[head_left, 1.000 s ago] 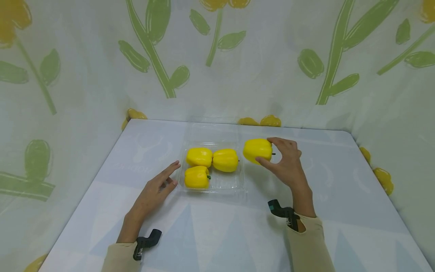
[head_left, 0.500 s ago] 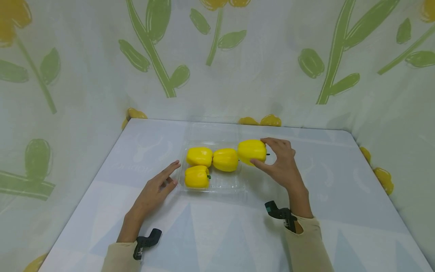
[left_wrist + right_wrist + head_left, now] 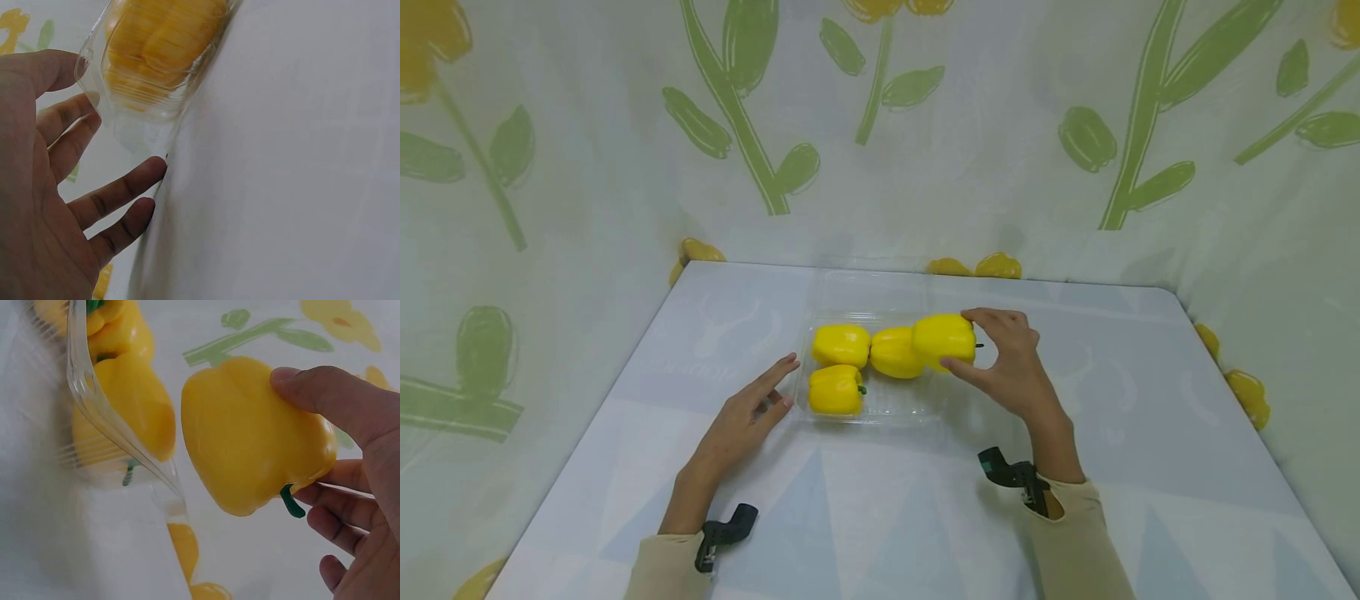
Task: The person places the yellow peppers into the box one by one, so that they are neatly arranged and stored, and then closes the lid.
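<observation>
My right hand [image 3: 1018, 367] pinches a yellow bell pepper [image 3: 943, 340] between thumb and fingers, its dark green stem pointing right. The held pepper hangs over the right side of a clear plastic container [image 3: 895, 408], partly covering one of the peppers inside. In the right wrist view the held pepper [image 3: 250, 440] is apart from the container wall [image 3: 112, 425]. Three yellow peppers lie in the container: one at back left [image 3: 841, 345], one at front left [image 3: 835, 391], another at back right [image 3: 893, 353]. My left hand [image 3: 741, 425], fingers extended, touches the container's left side.
The container's clear lid [image 3: 872, 292] stands open toward the table's back edge. A pale table [image 3: 880, 517] with light blue triangles lies beneath. Behind and beside it hangs a curtain [image 3: 985, 167] printed with green leaves and yellow flowers.
My right hand has carried the held pepper left and slightly nearer, from beside the container to over its right side. The left hand and the three peppers inside have stayed put.
</observation>
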Motion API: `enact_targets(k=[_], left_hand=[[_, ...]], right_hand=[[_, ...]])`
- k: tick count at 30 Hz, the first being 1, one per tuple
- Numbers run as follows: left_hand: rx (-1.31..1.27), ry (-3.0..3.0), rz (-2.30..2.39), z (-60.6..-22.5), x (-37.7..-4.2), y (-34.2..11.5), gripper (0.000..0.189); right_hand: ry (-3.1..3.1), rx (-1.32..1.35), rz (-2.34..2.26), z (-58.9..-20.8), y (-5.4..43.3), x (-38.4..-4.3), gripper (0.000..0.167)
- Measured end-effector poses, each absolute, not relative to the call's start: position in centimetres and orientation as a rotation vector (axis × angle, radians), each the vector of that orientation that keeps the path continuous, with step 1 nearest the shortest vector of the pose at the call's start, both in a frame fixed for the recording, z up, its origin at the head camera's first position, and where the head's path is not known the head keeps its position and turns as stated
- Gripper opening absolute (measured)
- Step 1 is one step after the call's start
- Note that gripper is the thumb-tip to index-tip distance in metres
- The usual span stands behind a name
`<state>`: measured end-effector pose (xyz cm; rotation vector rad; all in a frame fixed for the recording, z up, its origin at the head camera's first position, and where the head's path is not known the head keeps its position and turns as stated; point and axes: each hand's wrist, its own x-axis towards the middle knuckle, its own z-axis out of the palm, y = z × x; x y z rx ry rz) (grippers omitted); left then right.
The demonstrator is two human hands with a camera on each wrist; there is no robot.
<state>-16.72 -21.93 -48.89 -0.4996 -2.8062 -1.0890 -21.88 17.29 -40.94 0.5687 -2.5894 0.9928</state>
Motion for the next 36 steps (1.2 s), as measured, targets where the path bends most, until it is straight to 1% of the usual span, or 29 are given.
enact_targets(k=[25, 36], left_hand=[[-0.479, -2.817, -1.093, -49.0, -16.7, -21.9, 0.058], [-0.461, -2.82, -1.09, -49.1, -16.7, -21.8, 0.058]], right_hand=[[-2.663, 0.693, 0.994, -41.5, 14.7, -21.1, 0.064], [-2.693, 0.751, 1.009, -41.6, 14.1, -20.9, 0.066]])
